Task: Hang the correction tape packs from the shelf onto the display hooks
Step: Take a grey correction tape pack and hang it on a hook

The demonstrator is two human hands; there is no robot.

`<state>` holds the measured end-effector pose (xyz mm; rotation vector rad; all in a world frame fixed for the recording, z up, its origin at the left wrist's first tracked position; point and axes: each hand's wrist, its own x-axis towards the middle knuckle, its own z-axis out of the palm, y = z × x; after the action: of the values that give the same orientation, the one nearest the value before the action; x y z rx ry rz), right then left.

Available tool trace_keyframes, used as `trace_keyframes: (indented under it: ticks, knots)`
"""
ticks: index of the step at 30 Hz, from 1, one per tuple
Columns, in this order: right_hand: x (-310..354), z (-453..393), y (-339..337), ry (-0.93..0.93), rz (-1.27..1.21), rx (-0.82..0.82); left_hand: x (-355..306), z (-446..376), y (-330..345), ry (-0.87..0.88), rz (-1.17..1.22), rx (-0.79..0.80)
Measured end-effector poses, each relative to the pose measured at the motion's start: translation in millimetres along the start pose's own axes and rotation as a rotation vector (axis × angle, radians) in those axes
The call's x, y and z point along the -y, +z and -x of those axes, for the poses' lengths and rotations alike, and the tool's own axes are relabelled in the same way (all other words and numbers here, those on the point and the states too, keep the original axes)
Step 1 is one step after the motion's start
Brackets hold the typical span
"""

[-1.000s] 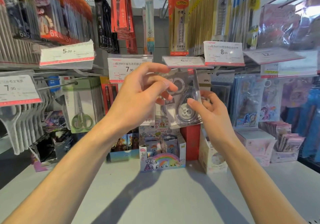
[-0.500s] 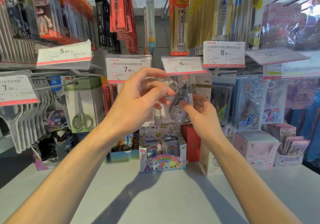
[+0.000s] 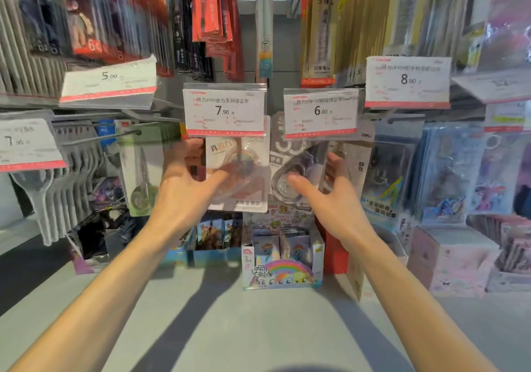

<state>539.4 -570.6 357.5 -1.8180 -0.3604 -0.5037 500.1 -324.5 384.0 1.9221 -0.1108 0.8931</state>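
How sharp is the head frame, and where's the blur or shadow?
Head view: motion blur is heavy at the edges; the 7.90 price tag and 6.00 price tag stay readable. The left hand and right hand are soft. Arm shadows stripe the shelf. Wide-angle bowing.

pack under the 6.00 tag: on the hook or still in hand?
Looks hung: the correction tape pack sits upright under the 6.00 price tag, and the right hand is open beside it. The hook itself is hidden.

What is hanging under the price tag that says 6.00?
Under the 6.00 price tag hangs a clear correction tape pack, with the right hand at it. The tag covers the pack's top and its hook, so the hanging hole cannot be seen.
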Motion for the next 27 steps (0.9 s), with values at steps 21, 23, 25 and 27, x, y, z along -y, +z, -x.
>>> trace_keyframes:
  ticks: [21,23,25,27]
  knots:
    - [-14.2,-21.7,-21.5,0.140,0.013,-0.036,40.5,-27.2,29.4,-0.016,0.270,0.164]
    - [-14.5,-25.7,-14.9,0.130,-0.005,-0.034,37.3,-25.2,29.5,0.008,0.267,0.167]
    - [-13.1,-30.3,-6.1,0.095,-0.016,-0.036,32.9,-22.7,29.6,0.011,0.292,0.172]
    - [-12.1,-33.2,-0.1,0.096,-0.007,-0.046,28.3,-20.2,29.2,0.032,0.265,0.159]
